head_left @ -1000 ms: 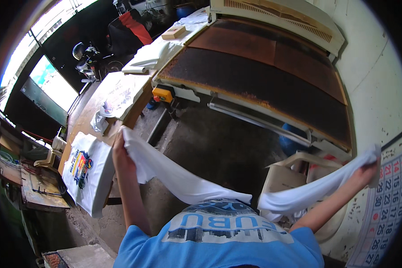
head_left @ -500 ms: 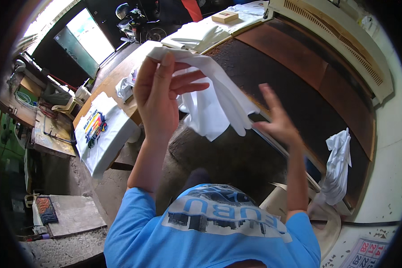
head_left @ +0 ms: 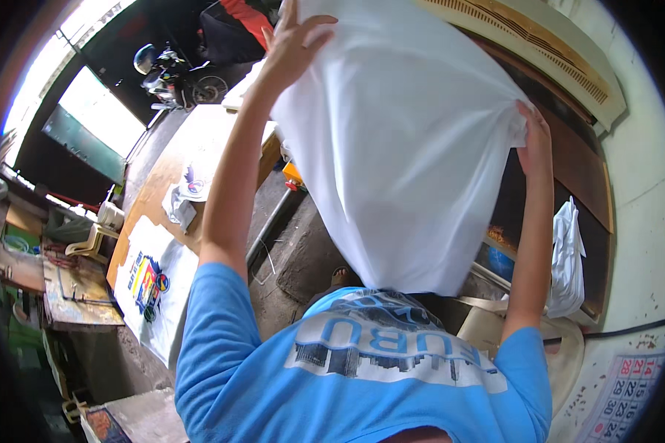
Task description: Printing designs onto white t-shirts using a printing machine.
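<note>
A large plain white cloth [head_left: 391, 148] is spread between my raised hands and hangs down to just above my blue shirt. It looks like a garment, but no collar shows. My right hand [head_left: 536, 140] is closed on its right edge, where the fabric bunches and creases. At the upper left edge is my left hand [head_left: 295, 48], with some fingers spread. Its grip on the cloth is partly cut off by the top of the view. A white shirt with a colourful print [head_left: 151, 284] lies on the wooden table [head_left: 144, 196] to my left.
Another printed white piece [head_left: 188, 188] lies farther along the table. At right, a bundle of white cloth [head_left: 567, 258] hangs over the edge of a dark flat surface, near a beige chair [head_left: 488, 328]. A motorcycle [head_left: 181, 81] stands at the far left.
The gathered white cloth has been opened out wide. My right hand, empty before, has moved right and up and now grips its edge. My left hand has moved up. The view has shifted slightly.
</note>
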Available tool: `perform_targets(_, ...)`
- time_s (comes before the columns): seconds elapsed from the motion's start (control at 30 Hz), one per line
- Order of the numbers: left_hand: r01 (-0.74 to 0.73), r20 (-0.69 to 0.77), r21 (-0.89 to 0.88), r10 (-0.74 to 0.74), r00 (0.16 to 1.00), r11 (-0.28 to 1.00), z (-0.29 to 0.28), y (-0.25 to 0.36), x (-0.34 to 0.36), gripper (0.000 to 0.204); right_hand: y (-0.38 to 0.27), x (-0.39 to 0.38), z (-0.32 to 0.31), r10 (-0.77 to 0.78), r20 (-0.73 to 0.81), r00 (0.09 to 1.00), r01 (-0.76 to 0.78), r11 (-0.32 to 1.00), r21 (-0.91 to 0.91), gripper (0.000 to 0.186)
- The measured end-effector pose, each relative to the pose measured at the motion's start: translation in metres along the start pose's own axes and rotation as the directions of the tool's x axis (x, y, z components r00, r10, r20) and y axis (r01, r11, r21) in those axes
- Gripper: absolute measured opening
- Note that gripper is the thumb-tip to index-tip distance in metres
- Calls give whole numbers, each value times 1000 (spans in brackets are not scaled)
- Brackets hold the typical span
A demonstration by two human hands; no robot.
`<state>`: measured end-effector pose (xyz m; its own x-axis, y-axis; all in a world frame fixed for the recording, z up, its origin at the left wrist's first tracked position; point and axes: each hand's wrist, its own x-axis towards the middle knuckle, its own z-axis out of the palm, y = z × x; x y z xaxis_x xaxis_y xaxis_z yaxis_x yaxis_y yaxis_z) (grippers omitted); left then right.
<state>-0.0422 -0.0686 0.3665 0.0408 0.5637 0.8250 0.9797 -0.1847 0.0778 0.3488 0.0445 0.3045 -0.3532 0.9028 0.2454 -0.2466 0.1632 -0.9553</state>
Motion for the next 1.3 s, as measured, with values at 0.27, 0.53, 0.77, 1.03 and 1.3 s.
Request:
perform_targets(0.27,485,494,-159,-356,793,860,118,-53,-145,12,131,-96,-81,450,-395,801,-522,848,-95,26)
perform_targets(0.53,581,720,-57,-370,588,812,148,18,-228,37,148,-169,-62,358,-597,718,-569,796,-207,23)
perform_targets(0.77,444,625,-184,-244,741,877,162,36,-237,15,133,-200,-54,387,-399,831,-553,492,-673,18)
perform_targets(1.03,831,859,-494,-294,420,-255,126,-17,-199,13,117,-208,-36,460,-410,788,-86,741,666,62)
perform_targets(1.3,771,829,-559,-225,512,-306,45,-51,-130,19,79,-182,-23,300,-519,800,-59,901,429,51)
